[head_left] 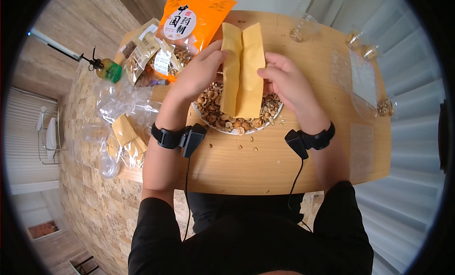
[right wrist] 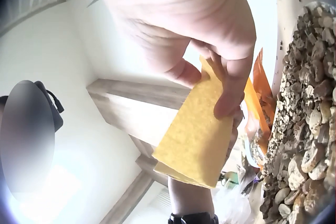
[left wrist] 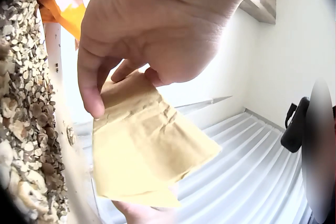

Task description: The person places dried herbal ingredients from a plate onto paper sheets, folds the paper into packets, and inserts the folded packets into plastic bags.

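A folded sheet of yellow-brown paper (head_left: pixel 252 76), creased lengthwise into two panels, is held up over a heap of dried herb pieces (head_left: pixel 212 104). My left hand (head_left: pixel 201 71) pinches its left edge. On the opposite edge, my right hand (head_left: pixel 288 83) grips the paper between thumb and fingers. The left wrist view shows wrinkles across the paper (left wrist: pixel 157 145) below my fingertips. In the right wrist view its layers stand slightly apart at the lower end. A white plate (head_left: pixel 249 132) bears the herbs, partly hidden by the paper.
An orange pouch (head_left: pixel 199 21) and smaller herb packets (head_left: pixel 142 57) lie at the back left, near a green spray bottle (head_left: pixel 110 71). Clear plastic and folded yellow paper packets (head_left: pixel 125 130) lie at the left edge. Clear cups (head_left: pixel 303 28) stand farther back right. Loose bits dot the table.
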A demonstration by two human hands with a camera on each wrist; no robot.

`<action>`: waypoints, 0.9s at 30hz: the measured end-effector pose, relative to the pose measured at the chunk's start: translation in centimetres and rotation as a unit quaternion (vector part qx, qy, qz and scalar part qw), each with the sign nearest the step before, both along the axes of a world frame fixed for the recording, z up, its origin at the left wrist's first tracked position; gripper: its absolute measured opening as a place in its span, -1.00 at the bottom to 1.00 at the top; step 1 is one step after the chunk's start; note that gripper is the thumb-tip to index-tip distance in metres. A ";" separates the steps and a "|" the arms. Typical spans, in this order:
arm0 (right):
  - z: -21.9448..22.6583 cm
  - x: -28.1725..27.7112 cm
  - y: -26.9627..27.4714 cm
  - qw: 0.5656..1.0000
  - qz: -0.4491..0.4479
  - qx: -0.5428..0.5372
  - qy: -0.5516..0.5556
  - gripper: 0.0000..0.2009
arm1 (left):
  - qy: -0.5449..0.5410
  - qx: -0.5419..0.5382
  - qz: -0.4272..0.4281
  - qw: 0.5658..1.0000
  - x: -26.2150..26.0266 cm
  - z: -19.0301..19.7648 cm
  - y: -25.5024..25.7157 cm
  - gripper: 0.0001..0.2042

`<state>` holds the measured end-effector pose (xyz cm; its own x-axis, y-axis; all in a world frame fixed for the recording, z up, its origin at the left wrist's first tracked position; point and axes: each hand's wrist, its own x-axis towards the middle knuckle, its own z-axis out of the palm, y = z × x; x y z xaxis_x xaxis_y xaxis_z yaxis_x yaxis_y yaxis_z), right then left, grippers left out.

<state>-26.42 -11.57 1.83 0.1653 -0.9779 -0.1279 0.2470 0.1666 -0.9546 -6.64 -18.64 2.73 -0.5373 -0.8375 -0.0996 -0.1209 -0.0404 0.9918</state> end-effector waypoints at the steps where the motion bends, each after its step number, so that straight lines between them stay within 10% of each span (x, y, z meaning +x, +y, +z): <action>1: -0.2 -0.3 -0.2 1.000 -0.001 0.000 0.000 -0.73 | -0.026 -0.007 0.011 1.000 0.1 0.0 -0.3 -0.61; 9: -1.5 -0.8 -0.9 0.994 -0.069 0.027 -0.076 -0.77 | 0.104 0.003 0.017 0.994 -0.7 -0.1 0.3 -0.62; 12: -1.8 -0.7 -1.1 0.992 -0.085 0.017 -0.091 -0.76 | -0.090 -0.341 0.101 0.930 -1.1 -1.1 0.0 -0.57; 15: -1.8 -0.7 -1.1 0.992 -0.101 -0.022 -0.078 -0.74 | -0.202 -0.323 0.048 0.923 -0.6 -1.3 -0.1 -0.53; 27: -0.3 -1.5 -0.7 0.988 -0.127 -0.092 -0.005 -0.71 | -0.100 -0.283 0.070 0.951 -0.8 -2.9 -0.8 -0.56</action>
